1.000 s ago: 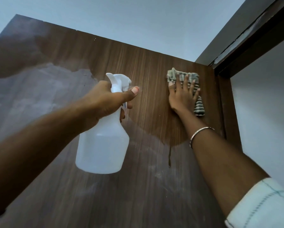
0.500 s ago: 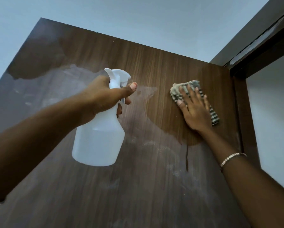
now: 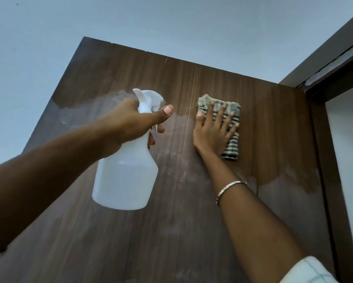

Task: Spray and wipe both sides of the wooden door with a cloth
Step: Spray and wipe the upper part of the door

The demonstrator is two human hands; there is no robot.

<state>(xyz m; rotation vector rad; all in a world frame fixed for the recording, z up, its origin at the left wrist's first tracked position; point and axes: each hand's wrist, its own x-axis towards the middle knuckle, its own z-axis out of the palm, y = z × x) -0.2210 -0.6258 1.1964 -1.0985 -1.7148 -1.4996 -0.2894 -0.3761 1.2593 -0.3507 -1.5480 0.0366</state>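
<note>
Door point(image 3: 192, 231): dark brown, vertical wood grain, pale hazy film across middle and lower part (upper band and right patch darker). Cloth point(image 3: 231, 148): dark green and cream stripes. Spray bottle point(image 3: 124, 180): translucent white. Bracelet point(image 3: 229, 185): silver. Sleeve point(image 3: 310, 272): white, thin teal lines. Door frame point(image 3: 333, 211): dark brown. Ceiling point(image 3: 171, 23): pale blue-grey.
</note>
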